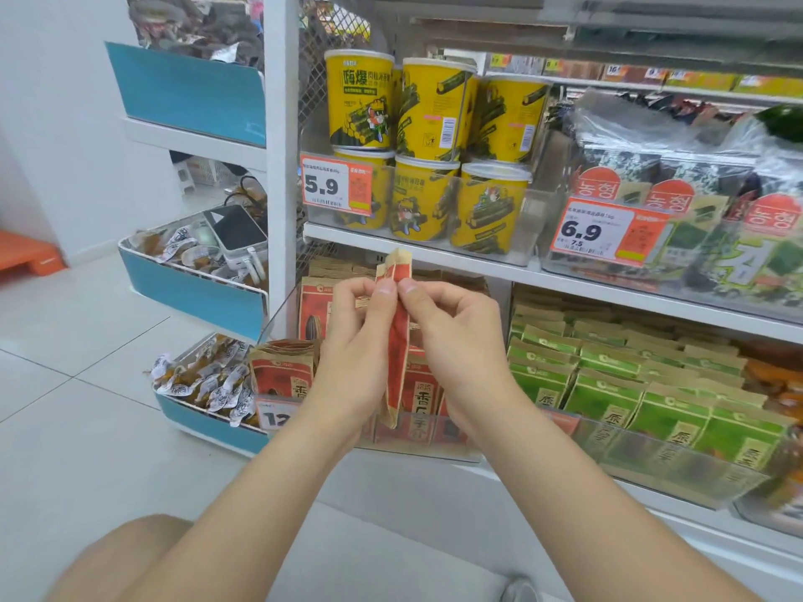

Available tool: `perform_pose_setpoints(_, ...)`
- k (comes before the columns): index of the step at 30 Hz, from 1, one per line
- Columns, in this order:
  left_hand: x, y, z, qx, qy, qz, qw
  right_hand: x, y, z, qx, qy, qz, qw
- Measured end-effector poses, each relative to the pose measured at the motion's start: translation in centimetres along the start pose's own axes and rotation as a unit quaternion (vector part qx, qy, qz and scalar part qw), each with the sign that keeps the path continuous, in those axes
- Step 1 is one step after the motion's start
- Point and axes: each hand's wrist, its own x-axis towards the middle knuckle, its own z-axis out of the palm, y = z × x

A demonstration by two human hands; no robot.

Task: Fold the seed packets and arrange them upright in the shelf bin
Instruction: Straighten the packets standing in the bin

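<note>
Right now your left hand point(353, 350) and right hand point(460, 341) both pinch the red-and-brown paper seed packet point(397, 354) near its top, thumbs side by side, holding it upright and edge-on just in front of the clear plastic shelf bin point(417, 433). You look mid-fold, pressing the crease. The next move likely calls for lowering it, still upright, among the matching red packets point(282, 371) standing there.

A shop's snack aisle: white shelves point(439, 250) stocked with rows of identical goods. Above the left hand point(356, 341) stand yellow seaweed-roll tubs point(430, 110) behind a 5.9 price tag point(336, 185); beside the right hand point(456, 341), green packets point(608, 384) below a 6.9 price tag point(608, 231).
</note>
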Motion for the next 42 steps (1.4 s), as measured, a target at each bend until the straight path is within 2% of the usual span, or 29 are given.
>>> perform_pose_setpoints(2,-0.1,0.0,0.0,0.038,-0.006,0.020,0.999,-0.1,0.1,0.1,-0.097,0.009,-0.073,0.993)
perform_pose_setpoints(5,0.0,0.0,-0.3,0.064,-0.018,0.041,0.997,-0.4,0.1,-0.2,-0.230,0.003,-0.197,0.953)
perform_pose_setpoints(8,0.0,0.3,-0.8,0.066,-0.042,0.038,0.996,-0.4,0.3,-0.5,-0.275,-0.023,-0.250,0.928)
perform_pose_setpoints(11,0.0,0.3,-1.2,0.077,-0.053,0.050,0.994,-0.3,0.5,-0.5,-0.270,-0.023,-0.245,0.931)
perform_pose_setpoints(19,0.5,0.5,-2.0,0.088,-0.058,0.065,0.992,0.3,0.4,-0.1,-0.141,-0.041,-0.120,0.982)
perform_pose_setpoints(22,0.7,0.4,-2.1,0.053,-0.049,0.030,0.997,0.1,-0.4,-0.4,-0.147,-0.100,-0.080,0.981)
perform_pose_setpoints(26,1.1,0.5,-2.3,-0.052,-0.004,-0.037,0.998,-0.2,-1.1,-0.9,-0.171,-0.220,0.049,0.959)
perform_pose_setpoints(28,1.3,0.6,-2.4,-0.086,0.011,-0.045,0.995,-0.3,-1.1,-1.0,-0.176,-0.239,0.072,0.952)
perform_pose_setpoints(32,1.3,0.9,-2.9,-0.096,-0.024,-0.024,0.995,-0.1,-1.4,-0.9,-0.115,-0.170,0.026,0.978)
perform_pose_setpoints(34,1.0,1.0,-2.9,-0.073,-0.060,-0.020,0.995,0.0,-1.5,-1.0,-0.126,-0.126,-0.017,0.984)
perform_pose_setpoints(37,0.5,1.0,-2.7,-0.043,-0.112,-0.034,0.992,0.4,-1.0,-1.3,-0.163,-0.102,-0.037,0.981)
perform_pose_setpoints(42,0.6,0.9,-3.3,-0.017,-0.158,-0.011,0.987,0.6,-0.3,-1.4,-0.220,-0.095,-0.096,0.966)
